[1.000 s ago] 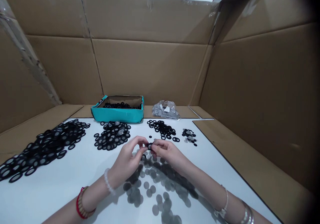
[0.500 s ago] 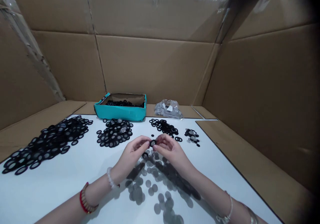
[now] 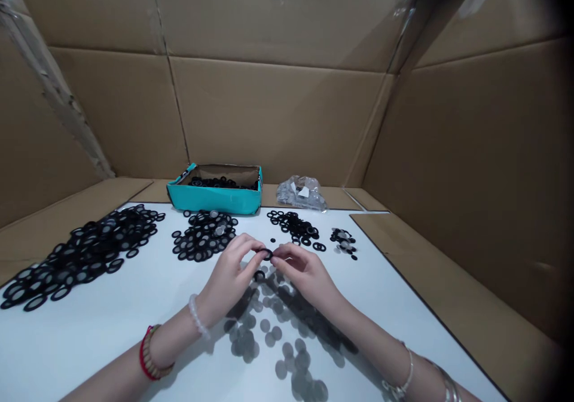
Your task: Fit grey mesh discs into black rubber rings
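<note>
Between my two hands, above the white table (image 3: 170,306), is a small black ring (image 3: 267,254). My left hand (image 3: 234,270) pinches its left side between thumb and fingers. My right hand (image 3: 305,269) pinches the right edge, its fingers curled. The ring is tilted, and I cannot tell whether a disc sits inside it. Another black ring (image 3: 259,276) lies on the table just below my hands. Scattered grey translucent discs (image 3: 303,360) lie beneath and in front of my hands, partly under my arms' shadows.
A large pile of black rings with grey centres (image 3: 96,246) spreads at the left, a smaller pile (image 3: 204,237) beside it. Black rings (image 3: 293,225) and a small mixed cluster (image 3: 343,240) lie right. Behind stand a teal box (image 3: 215,200) and a plastic bag (image 3: 301,194). Cardboard walls (image 3: 278,115) surround the table.
The ring has turned from facing me to a flatter tilt and shifted slightly left. My left hand has moved a little up and left; both hands still grip the ring.
</note>
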{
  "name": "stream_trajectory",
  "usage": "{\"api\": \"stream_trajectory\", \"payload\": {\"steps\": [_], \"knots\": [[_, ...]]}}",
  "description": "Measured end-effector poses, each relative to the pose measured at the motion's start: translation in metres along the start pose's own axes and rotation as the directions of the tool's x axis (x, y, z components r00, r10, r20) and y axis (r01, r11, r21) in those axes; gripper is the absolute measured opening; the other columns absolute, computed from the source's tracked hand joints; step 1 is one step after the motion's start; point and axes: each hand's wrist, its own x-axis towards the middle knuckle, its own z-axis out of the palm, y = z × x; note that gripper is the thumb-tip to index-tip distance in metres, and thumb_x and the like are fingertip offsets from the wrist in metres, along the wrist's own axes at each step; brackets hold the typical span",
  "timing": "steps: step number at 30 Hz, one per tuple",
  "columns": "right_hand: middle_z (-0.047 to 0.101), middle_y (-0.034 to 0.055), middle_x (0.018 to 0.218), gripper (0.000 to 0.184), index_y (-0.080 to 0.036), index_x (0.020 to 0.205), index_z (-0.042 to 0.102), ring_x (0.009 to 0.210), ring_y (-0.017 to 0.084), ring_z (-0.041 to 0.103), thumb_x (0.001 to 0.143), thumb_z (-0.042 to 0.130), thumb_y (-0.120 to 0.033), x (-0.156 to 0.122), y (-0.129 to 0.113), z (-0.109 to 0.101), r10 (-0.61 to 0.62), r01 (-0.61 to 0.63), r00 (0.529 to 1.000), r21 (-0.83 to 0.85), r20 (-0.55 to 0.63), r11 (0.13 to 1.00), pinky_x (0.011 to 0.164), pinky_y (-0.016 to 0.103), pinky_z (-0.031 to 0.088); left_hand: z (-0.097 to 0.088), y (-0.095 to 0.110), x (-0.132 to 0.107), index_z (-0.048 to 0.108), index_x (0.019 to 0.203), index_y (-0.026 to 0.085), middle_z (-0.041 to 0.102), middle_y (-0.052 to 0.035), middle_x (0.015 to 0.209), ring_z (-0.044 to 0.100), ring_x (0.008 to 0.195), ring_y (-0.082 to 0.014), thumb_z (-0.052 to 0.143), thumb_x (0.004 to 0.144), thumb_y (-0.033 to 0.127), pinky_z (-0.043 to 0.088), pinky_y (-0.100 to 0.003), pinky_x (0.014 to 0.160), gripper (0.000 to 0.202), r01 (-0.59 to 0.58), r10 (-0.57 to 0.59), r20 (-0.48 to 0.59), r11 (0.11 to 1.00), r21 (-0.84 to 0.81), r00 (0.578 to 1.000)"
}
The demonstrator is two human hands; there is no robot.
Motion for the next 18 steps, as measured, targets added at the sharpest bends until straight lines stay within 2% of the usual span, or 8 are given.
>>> {"api": "stream_trajectory", "payload": {"steps": [4,6,8,10,13,18], "knots": [[0.054,-0.0009,0.067,0.021,-0.018,0.073,0.052,0.066,0.014,0.054,0.08,0.057,-0.037,0.0,-0.001,0.002,0.055,-0.054,0.998,0.061,-0.011,0.997,0.063,0.025,0.043,0.005,-0.003,0.0,0.06,0.09,0.018,0.062,-0.0048,0.091,0.058,0.085,-0.0188,0.053,0.081,0.028,0.046,-0.027,0.074,0.015,0.174,-0.163,0.075,0.967,-0.185,0.984],[0.054,-0.0008,0.067,0.022,-0.018,0.073,0.051,0.067,0.014,0.054,0.08,0.056,-0.039,0.0,-0.002,0.002,0.05,-0.051,0.999,0.075,0.022,0.996,0.064,0.025,0.044,0.006,-0.005,0.0,0.061,0.09,0.018,0.063,-0.0048,0.091,0.058,0.084,-0.0186,0.052,0.082,0.029,0.046,-0.026,0.071,0.017,0.21,-0.192,0.098,0.949,-0.234,0.976],[0.055,0.0001,0.071,0.02,-0.018,0.076,0.051,0.069,0.014,0.054,0.081,0.055,-0.037,-0.001,-0.005,0.001,0.005,-0.005,0.999,0.0,0.052,1.0,0.066,0.025,0.044,0.005,-0.005,0.0,0.061,0.084,0.017,0.062,-0.0047,0.088,0.057,0.084,-0.0188,0.051,0.082,0.028,0.045,-0.027,0.073,0.015,0.165,-0.152,0.081,0.968,-0.191,0.985],[0.054,0.0006,0.074,0.016,-0.018,0.078,0.052,0.07,0.014,0.052,0.083,0.053,-0.034,-0.002,-0.008,-0.001,-0.057,0.068,0.995,-0.137,0.079,0.988,0.066,0.025,0.042,0.002,-0.003,0.0,0.062,0.079,0.018,0.06,-0.0047,0.085,0.056,0.085,-0.0192,0.051,0.082,0.026,0.043,-0.028,0.075,0.014,0.071,-0.065,0.062,0.992,-0.101,0.996],[0.051,0.0004,0.072,0.016,-0.019,0.076,0.051,0.068,0.014,0.048,0.088,0.047,-0.029,-0.004,-0.012,-0.006,-0.138,0.177,0.98,-0.302,0.144,0.937,0.063,0.025,0.038,-0.002,0.001,0.001,0.061,0.079,0.018,0.058,-0.0046,0.085,0.054,0.086,-0.0193,0.05,0.083,0.024,0.042,-0.029,0.077,0.013,-0.041,0.04,0.095,0.999,0.01,0.995],[0.045,0.0003,0.067,0.023,-0.019,0.068,0.046,0.068,0.015,0.043,0.09,0.042,-0.024,-0.004,-0.01,-0.008,-0.261,0.321,0.944,-0.372,0.202,0.871,0.064,0.027,0.035,-0.003,0.001,0.0,0.057,0.077,0.018,0.055,-0.004,0.083,0.052,0.082,-0.0189,0.048,0.082,0.017,0.041,-0.03,0.074,0.011,-0.088,0.07,0.136,0.988,0.128,0.988]]}}
